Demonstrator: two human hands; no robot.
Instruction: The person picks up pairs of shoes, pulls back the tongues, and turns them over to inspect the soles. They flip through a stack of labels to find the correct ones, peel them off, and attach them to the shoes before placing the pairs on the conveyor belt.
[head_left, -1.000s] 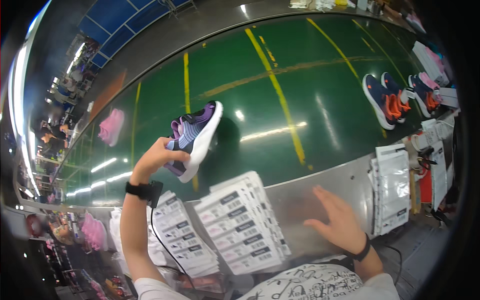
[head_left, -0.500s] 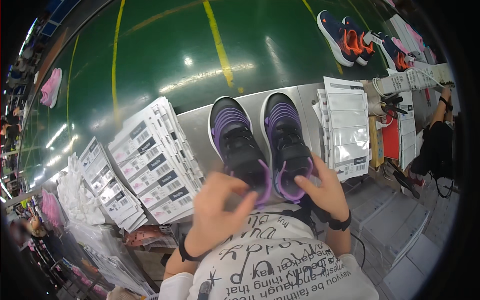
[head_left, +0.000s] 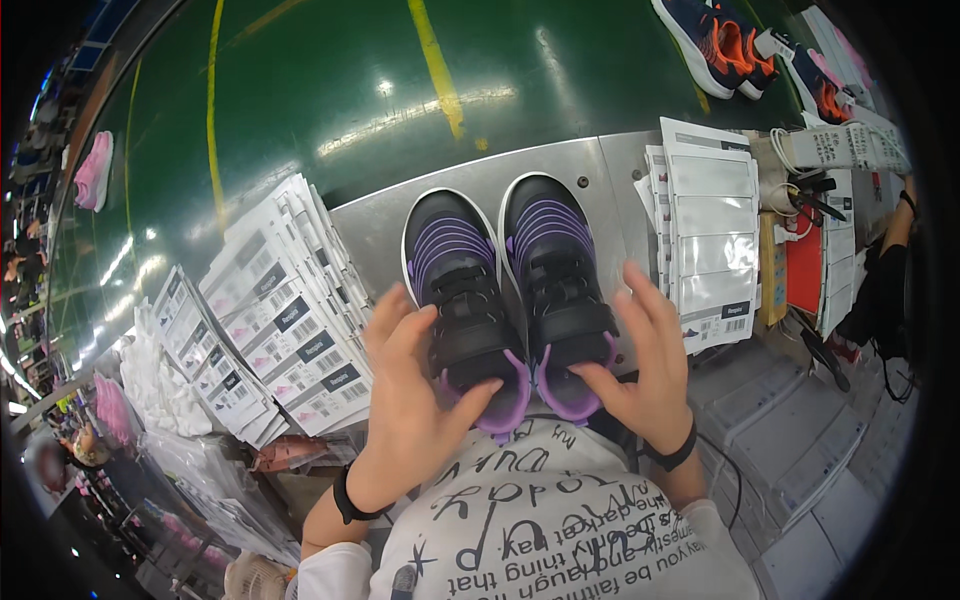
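Observation:
A pair of black sneakers with purple stripes lies side by side on a metal surface, toes pointing away from me. The left sneaker (head_left: 466, 290) and the right sneaker (head_left: 556, 285) nearly touch along their inner sides. Beside the left one is my left hand (head_left: 415, 395), its fingers apart along the outer side and its thumb over the purple-lined collar. My right hand (head_left: 645, 365) is at the heel of the right sneaker, fingers stretched out and spread, thumb tip at the collar. Neither hand is closed around a shoe.
Stacks of printed white sheets (head_left: 290, 330) stand at left, beside crumpled white paper (head_left: 170, 375). More white sheets (head_left: 705, 240) lie at right, near a power strip (head_left: 845, 148). Across the green conveyor belt (head_left: 330, 90) are navy-orange shoes (head_left: 715, 45) and a pink shoe (head_left: 95, 172).
The two sneakers have come closer together. My left hand has moved left, from the heel opening to the outer side, and its fingers have spread. My right hand's fingers have opened outward.

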